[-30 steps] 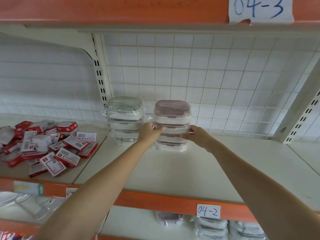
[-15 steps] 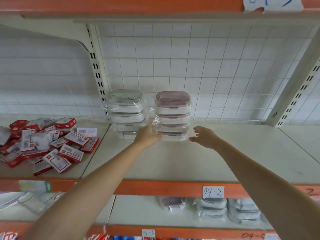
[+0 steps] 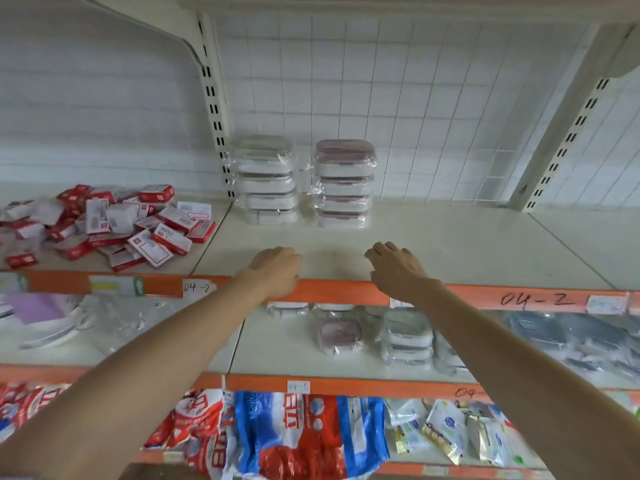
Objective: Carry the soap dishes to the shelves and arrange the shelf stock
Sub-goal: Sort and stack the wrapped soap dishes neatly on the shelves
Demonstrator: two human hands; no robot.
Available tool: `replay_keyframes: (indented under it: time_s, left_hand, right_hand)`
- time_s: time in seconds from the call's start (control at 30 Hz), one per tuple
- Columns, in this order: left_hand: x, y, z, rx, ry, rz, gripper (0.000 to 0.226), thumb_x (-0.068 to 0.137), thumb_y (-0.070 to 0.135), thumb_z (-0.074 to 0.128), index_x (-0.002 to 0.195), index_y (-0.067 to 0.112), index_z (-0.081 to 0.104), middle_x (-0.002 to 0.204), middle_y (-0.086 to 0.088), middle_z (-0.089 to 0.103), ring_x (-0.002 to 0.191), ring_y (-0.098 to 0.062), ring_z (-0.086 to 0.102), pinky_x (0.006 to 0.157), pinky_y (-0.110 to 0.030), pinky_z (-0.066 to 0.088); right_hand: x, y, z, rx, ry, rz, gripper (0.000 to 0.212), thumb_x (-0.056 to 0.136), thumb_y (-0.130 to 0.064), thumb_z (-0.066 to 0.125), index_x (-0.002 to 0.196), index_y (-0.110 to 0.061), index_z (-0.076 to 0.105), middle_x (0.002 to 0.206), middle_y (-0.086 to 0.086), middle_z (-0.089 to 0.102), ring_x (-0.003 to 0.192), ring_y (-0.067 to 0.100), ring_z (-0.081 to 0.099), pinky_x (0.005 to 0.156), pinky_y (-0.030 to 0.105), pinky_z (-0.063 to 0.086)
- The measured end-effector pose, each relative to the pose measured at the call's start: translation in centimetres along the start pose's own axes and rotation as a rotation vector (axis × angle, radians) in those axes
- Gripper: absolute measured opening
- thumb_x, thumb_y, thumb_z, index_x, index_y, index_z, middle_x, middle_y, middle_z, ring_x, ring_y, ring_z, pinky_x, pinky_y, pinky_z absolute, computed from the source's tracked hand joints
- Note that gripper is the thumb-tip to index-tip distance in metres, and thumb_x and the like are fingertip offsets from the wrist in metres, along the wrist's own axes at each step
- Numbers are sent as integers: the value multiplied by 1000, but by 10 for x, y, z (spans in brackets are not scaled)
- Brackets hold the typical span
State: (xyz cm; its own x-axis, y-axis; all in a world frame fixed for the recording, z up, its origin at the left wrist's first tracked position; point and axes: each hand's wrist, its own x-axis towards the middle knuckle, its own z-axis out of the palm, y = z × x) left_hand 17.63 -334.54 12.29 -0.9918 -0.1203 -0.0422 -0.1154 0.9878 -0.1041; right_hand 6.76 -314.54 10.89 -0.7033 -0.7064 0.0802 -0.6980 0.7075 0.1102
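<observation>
Shelving (image 3: 433, 237) in cream with orange front edges fills the view, backed by a white wire grid (image 3: 381, 98). On the left of the upper board lies a loose heap of red and white boxes (image 3: 104, 226). Lower shelves hold more wrapped dishes (image 3: 408, 337) and, below those, red and blue packets (image 3: 294, 434).

At the back of the upper board, against the grid, stand two stacks of wrapped soap dishes side by side and just apart: a clear-lidded stack (image 3: 266, 180) on the left and a pink-lidded stack (image 3: 344, 183) on the right.

Both hands are at the board's front edge, well short of the stacks and touching neither. The left hand (image 3: 277, 268) has its fingers loosely curled downward and holds nothing. The right hand (image 3: 394, 268) is spread palm down with relaxed fingers, also holding nothing.
</observation>
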Motion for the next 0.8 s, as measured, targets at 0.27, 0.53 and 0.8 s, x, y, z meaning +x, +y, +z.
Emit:
replay_keyframes:
  time_s: [0.27, 0.53, 0.8]
  left_hand:
    - [-99, 43, 55, -25, 62, -20, 49, 93, 20, 49, 137, -1, 40, 147, -14, 33, 132, -30, 37, 102, -41, 41]
    - [-135, 78, 121, -136, -129, -47, 42, 94, 22, 50, 131, 3, 46, 135, -10, 46, 121, -25, 48, 97, -38, 45]
    - [-109, 76, 174, -215, -160, -165, 45, 92, 22, 53, 132, 1, 46, 135, -11, 47, 122, -26, 48, 97, -37, 44]
  right_hand:
    - [-121, -35, 33, 134, -30, -10, 58, 93, -16, 46, 147, -12, 24, 156, 3, 15, 142, 20, 16, 111, 35, 24]
    - [-176, -49, 87, 216, -219, -40, 62, 92, -23, 52, 146, -11, 24, 152, 4, 24, 139, 21, 22, 110, 34, 27]
    - [-147, -45, 148, 261, -281, -24, 61, 91, -25, 56, 143, -7, 29, 146, 7, 32, 135, 24, 29, 109, 35, 31]
